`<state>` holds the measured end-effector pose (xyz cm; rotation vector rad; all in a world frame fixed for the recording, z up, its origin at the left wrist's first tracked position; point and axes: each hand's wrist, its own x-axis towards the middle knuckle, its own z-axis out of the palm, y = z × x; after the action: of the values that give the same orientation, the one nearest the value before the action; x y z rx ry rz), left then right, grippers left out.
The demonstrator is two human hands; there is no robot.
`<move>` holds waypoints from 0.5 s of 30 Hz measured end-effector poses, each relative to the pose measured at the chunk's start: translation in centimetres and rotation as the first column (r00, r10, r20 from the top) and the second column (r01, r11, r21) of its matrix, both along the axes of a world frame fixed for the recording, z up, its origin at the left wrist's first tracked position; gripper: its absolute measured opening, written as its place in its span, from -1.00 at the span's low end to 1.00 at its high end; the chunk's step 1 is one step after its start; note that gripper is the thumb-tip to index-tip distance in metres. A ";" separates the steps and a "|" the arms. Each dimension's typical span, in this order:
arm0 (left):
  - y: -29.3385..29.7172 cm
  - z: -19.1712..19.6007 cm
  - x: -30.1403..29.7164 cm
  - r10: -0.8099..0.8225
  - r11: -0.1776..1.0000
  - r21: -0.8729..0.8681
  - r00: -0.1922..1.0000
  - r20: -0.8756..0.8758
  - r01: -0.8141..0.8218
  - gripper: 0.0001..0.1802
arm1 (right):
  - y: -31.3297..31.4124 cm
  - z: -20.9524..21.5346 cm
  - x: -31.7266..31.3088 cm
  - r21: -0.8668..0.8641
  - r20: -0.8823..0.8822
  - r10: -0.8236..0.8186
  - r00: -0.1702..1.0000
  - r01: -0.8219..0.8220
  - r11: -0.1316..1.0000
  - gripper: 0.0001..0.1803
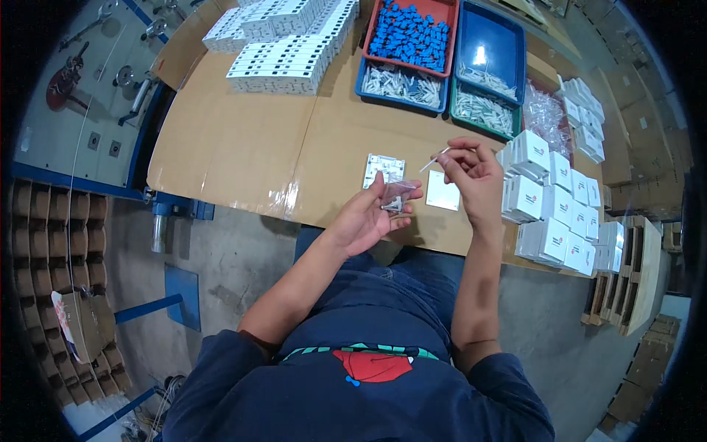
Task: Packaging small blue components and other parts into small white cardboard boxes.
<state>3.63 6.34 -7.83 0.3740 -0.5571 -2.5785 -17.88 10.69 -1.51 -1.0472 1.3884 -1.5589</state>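
Our left hand (361, 227) is turned palm up, thumb and fingers lightly gripping a small clear bag (398, 191), and our right hand (471, 174) is up beside it pinching a thin white stick (434, 160). So the bag's hanging out above the near side of the bench (250, 140), with some white bits (395, 204) in it (too small for us to make out properly). Just past it we've got a white square part (379, 165), and to the right a plain white plate (443, 194), both lying flat. Further out there's a red tray (447, 10) of blue pieces (411, 38) over a blue tray (361, 85), plus a green tray (482, 130) next to that. White boxes (530, 153) are stacked over on our right, flat white units (280, 70) far left.
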 end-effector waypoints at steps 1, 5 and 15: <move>0.1 0.5 0.1 -0.009 1.000 0.027 0.999 -0.038 0.011 -0.32 | 0.2 0.0 0.7 -0.001 -0.050 -0.002 0.999 0.002 1.000 -0.70; 0.6 0.5 0.3 0.029 0.999 0.014 0.999 -0.024 -0.028 -0.39 | 0.9 0.7 2.2 -0.004 -0.159 0.016 0.987 -0.017 1.000 -0.74; 0.5 0.4 0.4 0.061 0.998 0.019 0.998 0.034 -0.062 -0.45 | 1.1 1.3 3.2 -0.046 -0.366 0.010 0.931 -0.029 0.999 -0.78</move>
<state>4.05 6.85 -7.46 0.4353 -0.5232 -2.5248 -14.65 11.76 -0.24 -1.4337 1.5838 -1.4384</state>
